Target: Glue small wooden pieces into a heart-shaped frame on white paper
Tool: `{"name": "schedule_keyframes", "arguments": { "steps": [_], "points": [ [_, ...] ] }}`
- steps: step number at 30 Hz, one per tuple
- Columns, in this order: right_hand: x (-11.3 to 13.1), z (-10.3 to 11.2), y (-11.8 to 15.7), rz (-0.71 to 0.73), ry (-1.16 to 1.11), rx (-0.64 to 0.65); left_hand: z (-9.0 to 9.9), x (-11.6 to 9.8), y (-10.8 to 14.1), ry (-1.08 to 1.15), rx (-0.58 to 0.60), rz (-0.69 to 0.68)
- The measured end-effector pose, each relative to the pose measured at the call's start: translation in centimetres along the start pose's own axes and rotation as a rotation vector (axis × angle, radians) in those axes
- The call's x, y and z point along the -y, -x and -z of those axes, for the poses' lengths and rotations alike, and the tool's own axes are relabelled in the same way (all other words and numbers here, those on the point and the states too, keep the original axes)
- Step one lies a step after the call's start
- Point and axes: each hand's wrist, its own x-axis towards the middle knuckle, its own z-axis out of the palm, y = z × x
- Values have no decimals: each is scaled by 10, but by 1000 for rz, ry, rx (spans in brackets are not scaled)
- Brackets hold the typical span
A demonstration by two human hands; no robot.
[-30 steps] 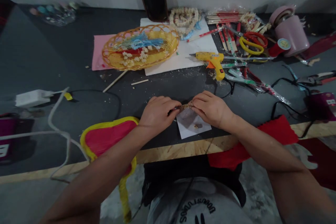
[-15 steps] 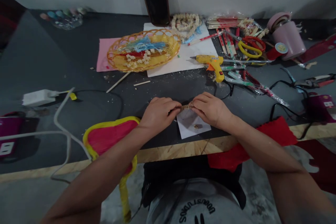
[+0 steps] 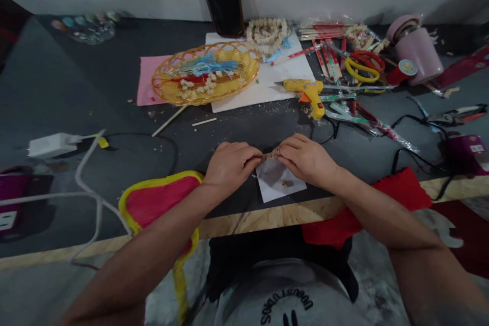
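Note:
Between my two hands stretches a short strip of small tan, bead-like pieces [image 3: 269, 156], too small to make out exactly. My left hand [image 3: 234, 164] pinches its left end with thumb and fingers. Its right end is pinched by my right hand [image 3: 305, 159]. Just below the strip, a white paper square [image 3: 277, 188] lies near the table's front edge, with a small brownish bit [image 3: 284, 183] on it. Beyond my right hand rests a yellow glue gun [image 3: 307, 92], its nozzle pointing left.
A yellow wicker basket [image 3: 237, 81] holds blue tassels and pale pieces. Wrapped sticks [image 3: 326, 33], yellow-handled scissors [image 3: 361, 71], a thread spool [image 3: 404, 70], a pink tumbler [image 3: 420, 56] and pliers [image 3: 458, 114] crowd the right. White cable [image 3: 99, 204] and a pink, yellow-edged cloth shape [image 3: 153, 201] lie left.
Both hands keep their pinch on the strip with hardly any movement. The whole view has shifted very slightly, so the things on the table appear a little further left.

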Motion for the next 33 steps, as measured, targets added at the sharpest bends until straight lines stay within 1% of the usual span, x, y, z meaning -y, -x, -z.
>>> {"name": "schedule_keyframes", "arguments": {
  "steps": [4, 7, 14, 18, 20, 22, 25, 27, 30, 33],
  "points": [
    [0, 0, 1, -15, -34, 3, -2, 2, 1, -16, -18, -26],
    [0, 0, 1, -16, -49, 2, -2, 2, 0, -19, -18, -19],
    [-1, 2, 2, -10, -9, 0, -3, 1, 0, 5, -34, -8],
    [-1, 2, 3, -32, -28, 13, -4, 2, 0, 8, -47, -19],
    [0, 4, 2, -33, -35, -6, -4, 3, 0, 8, -52, -24],
    [2, 10, 2, -31, -47, -61, -5, 3, 0, 5, -57, -26],
    [2, 23, 2, -38, -83, -194, -7, 4, 0, 0, -76, -35],
    [-1, 32, 4, -60, -100, -292, -7, 4, 0, 2, -84, -41],
    [-7, 43, 6, -117, -91, -418, -5, 3, -1, 9, -60, -39],
    [-9, 53, 10, -166, -53, -453, -3, 2, -2, 13, -38, -30]
  ]
}}
